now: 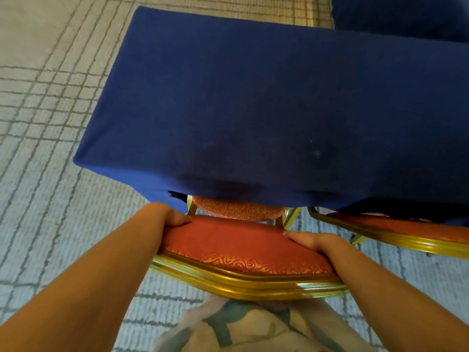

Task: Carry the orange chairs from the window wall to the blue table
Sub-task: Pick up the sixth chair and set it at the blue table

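An orange chair (241, 247) with a gold frame stands right in front of me, its seat partly tucked under the blue table (253, 110). I look down on the top of its padded backrest. My left hand (170, 215) grips the backrest's left end, thumb lying on the orange padding. My right hand (312, 241) grips the right end, fingers laid over the padding. A second orange chair (396, 232) stands to the right, also pushed under the table's edge.
The table's blue cloth hangs down to its sides and hides the legs. Another blue-covered table (406, 13) shows at the top right. Grey carpet (38, 148) with a line grid lies to the left and behind the chair.
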A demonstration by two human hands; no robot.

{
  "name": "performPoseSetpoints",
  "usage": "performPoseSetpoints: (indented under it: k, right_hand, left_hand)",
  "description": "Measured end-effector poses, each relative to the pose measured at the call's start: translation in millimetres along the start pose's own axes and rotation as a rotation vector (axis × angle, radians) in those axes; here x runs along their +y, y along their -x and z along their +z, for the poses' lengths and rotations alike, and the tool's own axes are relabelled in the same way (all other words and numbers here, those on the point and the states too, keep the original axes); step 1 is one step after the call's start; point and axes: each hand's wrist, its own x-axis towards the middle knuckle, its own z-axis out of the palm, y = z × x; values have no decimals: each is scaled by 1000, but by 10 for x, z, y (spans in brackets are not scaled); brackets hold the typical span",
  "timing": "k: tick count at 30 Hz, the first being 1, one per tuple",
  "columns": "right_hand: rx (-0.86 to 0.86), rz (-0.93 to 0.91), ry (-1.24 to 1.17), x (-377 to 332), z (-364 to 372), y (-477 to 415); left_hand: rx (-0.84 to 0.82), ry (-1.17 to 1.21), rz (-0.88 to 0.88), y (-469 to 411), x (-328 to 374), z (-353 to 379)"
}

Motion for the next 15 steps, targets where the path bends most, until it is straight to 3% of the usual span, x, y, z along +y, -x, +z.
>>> performPoseSetpoints:
  k: [7, 15]
  right_hand:
    - [38, 6, 74, -295, -276, 28]
    - [132, -36, 269, -382, -304, 94]
  left_hand:
    - [7, 27, 14, -172, 154, -253]
    - [90, -337, 111, -175, 317, -300]
